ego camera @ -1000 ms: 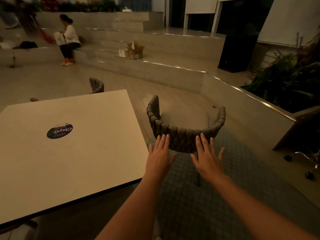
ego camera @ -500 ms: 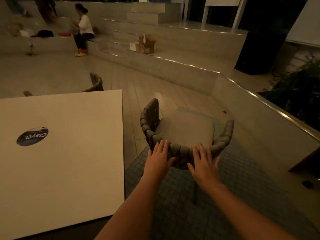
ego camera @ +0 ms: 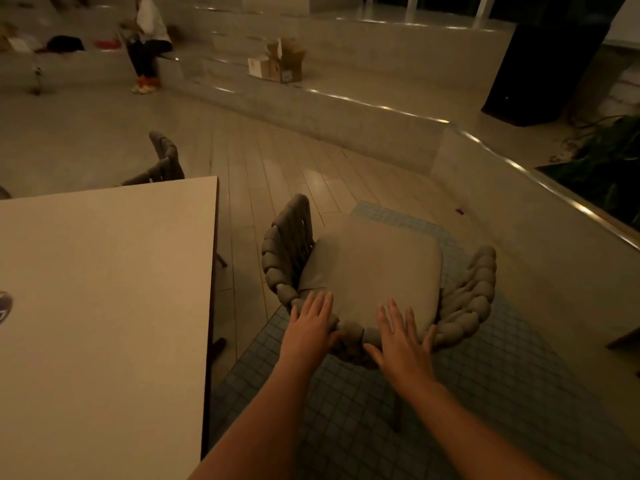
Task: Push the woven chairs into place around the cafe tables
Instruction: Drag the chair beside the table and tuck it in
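A grey woven chair (ego camera: 464, 299) with a beige seat cushion (ego camera: 374, 268) stands right of the square cafe table (ego camera: 104, 306), its curved back towards me. My left hand (ego camera: 308, 327) lies flat on the top of the back rail with straight fingers. My right hand (ego camera: 398, 337) lies flat on the rail beside it, fingers spread over the cushion's near edge. A second woven chair (ego camera: 166, 161) stands at the table's far side, mostly hidden by the tabletop.
The chair stands on a patch of small blue tiles (ego camera: 346, 410). A low curved wall (ego camera: 502, 188) runs behind and to the right. Steps with cardboard boxes (ego camera: 280, 64) and a seated person (ego camera: 145, 39) are farther back. Plants (ego camera: 602, 161) are at the right.
My head has come closer and over the chair. Both hands went from reaching in the air to resting flat on the chair's back rail.
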### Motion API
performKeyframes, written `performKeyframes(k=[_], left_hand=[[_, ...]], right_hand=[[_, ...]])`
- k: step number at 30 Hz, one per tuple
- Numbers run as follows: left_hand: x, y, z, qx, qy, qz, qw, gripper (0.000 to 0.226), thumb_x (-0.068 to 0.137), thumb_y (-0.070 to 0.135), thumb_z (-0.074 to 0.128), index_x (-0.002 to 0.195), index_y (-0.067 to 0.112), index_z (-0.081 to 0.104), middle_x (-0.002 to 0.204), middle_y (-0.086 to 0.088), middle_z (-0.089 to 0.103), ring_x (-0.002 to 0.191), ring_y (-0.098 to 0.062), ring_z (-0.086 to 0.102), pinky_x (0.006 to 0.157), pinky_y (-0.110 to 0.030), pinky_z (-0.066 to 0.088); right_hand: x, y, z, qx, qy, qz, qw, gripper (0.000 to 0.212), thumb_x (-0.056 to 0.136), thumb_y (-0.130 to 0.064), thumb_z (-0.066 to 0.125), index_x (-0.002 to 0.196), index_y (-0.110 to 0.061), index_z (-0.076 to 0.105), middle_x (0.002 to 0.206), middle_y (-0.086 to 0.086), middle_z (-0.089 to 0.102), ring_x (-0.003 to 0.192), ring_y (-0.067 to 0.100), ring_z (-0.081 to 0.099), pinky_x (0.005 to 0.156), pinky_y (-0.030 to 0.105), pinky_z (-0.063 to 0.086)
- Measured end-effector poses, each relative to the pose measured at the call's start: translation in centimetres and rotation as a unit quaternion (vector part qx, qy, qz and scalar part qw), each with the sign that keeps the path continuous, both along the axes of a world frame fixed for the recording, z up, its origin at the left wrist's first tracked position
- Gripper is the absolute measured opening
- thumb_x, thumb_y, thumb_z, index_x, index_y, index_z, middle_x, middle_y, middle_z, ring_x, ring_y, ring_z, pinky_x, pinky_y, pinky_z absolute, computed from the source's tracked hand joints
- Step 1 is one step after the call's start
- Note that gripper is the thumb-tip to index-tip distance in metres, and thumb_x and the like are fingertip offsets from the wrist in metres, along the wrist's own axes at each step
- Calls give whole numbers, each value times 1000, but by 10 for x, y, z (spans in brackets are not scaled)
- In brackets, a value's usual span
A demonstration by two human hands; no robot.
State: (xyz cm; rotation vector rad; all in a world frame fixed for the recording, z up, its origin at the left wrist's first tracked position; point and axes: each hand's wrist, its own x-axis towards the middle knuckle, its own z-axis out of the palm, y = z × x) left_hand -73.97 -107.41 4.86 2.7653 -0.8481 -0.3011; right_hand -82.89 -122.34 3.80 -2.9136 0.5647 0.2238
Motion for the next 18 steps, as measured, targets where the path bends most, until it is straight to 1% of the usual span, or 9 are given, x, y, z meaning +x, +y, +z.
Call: performKeyframes(k=[6,11,16,18], left_hand=[[46,-13,-36,30,29,-28,999,88,90,47,53,151,17,-2,161,-4,4,148,-22,-2,118,-38,4],[64,-13,-60,39,46,-49,997,93,86,50,57,151,17,0,160,-4,8,148,-22,1,119,-37,3],[71,-12,-72,65,27,-78,994,91,85,57,52,151,17,2,159,-2,13,148,-21,4,119,-38,-3],[74,-11,-74,66,26,-89,993,92,85,58,52,151,18,4,158,-3,19,147,-21,8,119,-37,-3]], right_hand=[[39,-15,-37,31,33,15,999,83,91,-61,39,151,-24,-3,161,-3,-9,148,27,1,111,68,9],[48,-19,-62,12,46,26,999,85,89,-63,40,151,-22,-1,161,0,-4,146,25,10,109,70,10],[49,-22,-82,-23,27,49,998,84,87,-66,40,151,-25,6,161,4,5,143,24,23,107,71,7],[48,-22,-86,-38,16,54,998,79,86,-66,40,149,-26,16,160,6,11,141,23,26,108,70,7]])
